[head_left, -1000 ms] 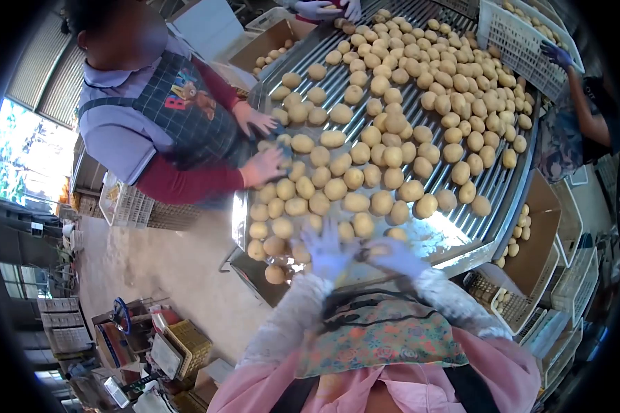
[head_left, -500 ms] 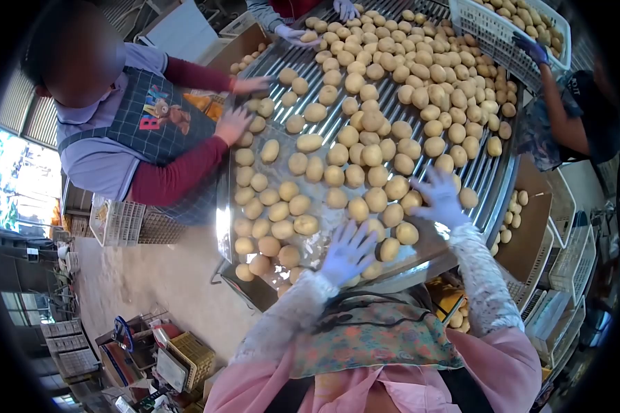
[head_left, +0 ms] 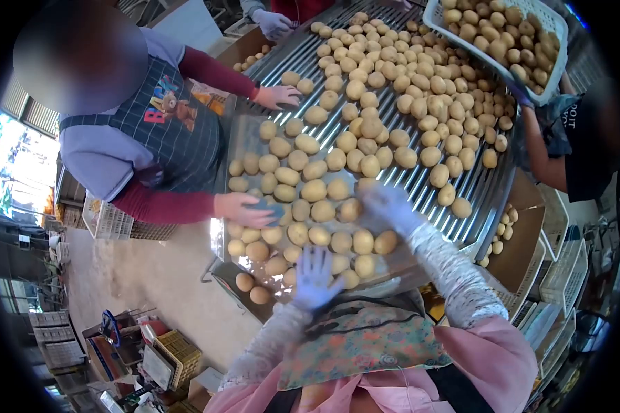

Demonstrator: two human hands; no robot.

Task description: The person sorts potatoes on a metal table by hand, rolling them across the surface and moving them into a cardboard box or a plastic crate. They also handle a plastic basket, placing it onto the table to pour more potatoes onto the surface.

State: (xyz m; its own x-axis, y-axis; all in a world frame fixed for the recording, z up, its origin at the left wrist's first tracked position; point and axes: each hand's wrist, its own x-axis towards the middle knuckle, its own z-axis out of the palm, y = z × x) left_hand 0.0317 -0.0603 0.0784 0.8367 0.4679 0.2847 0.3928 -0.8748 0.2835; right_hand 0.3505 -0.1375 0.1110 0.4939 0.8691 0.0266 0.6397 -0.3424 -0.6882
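Note:
Yellow-brown potatoes (head_left: pixel 365 124) cover a metal roller sorting table (head_left: pixel 479 199). My left hand (head_left: pixel 315 279), in a pale blue glove, lies flat with spread fingers at the near edge, touching potatoes there. My right hand (head_left: pixel 391 206), also gloved, reaches further onto the table among the potatoes; it is blurred, and I see nothing gripped in it.
A person in a checked apron (head_left: pixel 162 124) stands at the left with both hands on potatoes. Another person at the right tips a white crate of potatoes (head_left: pixel 506 38) over the table. Cardboard boxes (head_left: pixel 523 234) with potatoes stand at the right side. Crates sit on the floor.
My right hand has moved left and inward over the potatoes. My left hand slid slightly left along the near edge. The crate at the right tilted further over the table.

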